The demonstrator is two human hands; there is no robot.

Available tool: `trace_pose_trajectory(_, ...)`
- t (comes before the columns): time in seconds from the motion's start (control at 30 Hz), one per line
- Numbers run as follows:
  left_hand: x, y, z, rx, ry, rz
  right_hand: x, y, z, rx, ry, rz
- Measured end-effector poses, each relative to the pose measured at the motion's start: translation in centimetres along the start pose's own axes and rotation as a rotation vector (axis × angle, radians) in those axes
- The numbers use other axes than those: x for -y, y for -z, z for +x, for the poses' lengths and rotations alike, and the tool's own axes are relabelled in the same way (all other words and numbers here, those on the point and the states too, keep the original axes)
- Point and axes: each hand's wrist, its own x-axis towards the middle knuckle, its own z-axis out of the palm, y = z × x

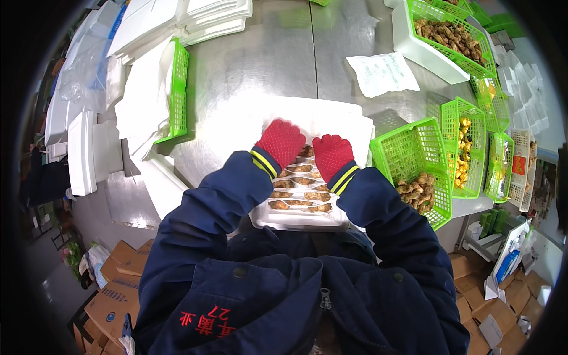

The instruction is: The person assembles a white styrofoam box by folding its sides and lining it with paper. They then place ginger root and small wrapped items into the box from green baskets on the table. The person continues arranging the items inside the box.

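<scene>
Before me a white foam box (pixel 301 224) holds rows of brown, knobbly pieces (pixel 304 181) that look like mushrooms, wrapped between folds of thin white sheet. My left hand (pixel 282 141), in a red knit glove, is over the far left of the rows with its fingers curled down. Close beside it, my right hand (pixel 333 156), gloved alike, bends its fingers over the far right of the rows. Both hands hide their fingertips, so whether they grip the sheet or a piece cannot be seen. To the right, a tilted green plastic basket (pixel 401 151) contains loose brown pieces (pixel 418 193).
Stacked white foam sheets (pixel 213 20) and a green basket with white sheets (pixel 179 91) stand left on the steel table (pixel 226 75). A white printed packet (pixel 383 74) lies at the back right. More green baskets (pixel 470 171) line the right side. Cardboard boxes (pixel 117 301) are on the floor.
</scene>
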Motion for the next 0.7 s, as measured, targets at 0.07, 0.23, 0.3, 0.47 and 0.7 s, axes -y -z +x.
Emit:
trace_pose_trajectory(0.07,-1.2,1.0,-0.8,0.162,0.088,-0.117,0.1,0.1,0.0,0.040,-0.034,-0.019)
trace_pose_trajectory(0.23,-1.9,0.3,-1.8,-0.063,0.132,-0.135,0.3,1.3,-0.2,0.151,-0.042,0.030)
trace_pose_trajectory(0.3,-2.2,-0.4,-2.0,-0.105,0.103,-0.253,0.0,3.2,0.4,0.114,-0.004,0.008)
trace_pose_trajectory(0.47,-2.6,-2.0,-1.2,-0.039,0.135,-0.243,-0.3,3.1,3.7,-0.201,0.194,0.178)
trace_pose_trajectory(0.7,-2.2,1.4,-0.6,0.234,0.198,-0.393,-0.6,1.9,2.9,0.179,0.093,0.146)
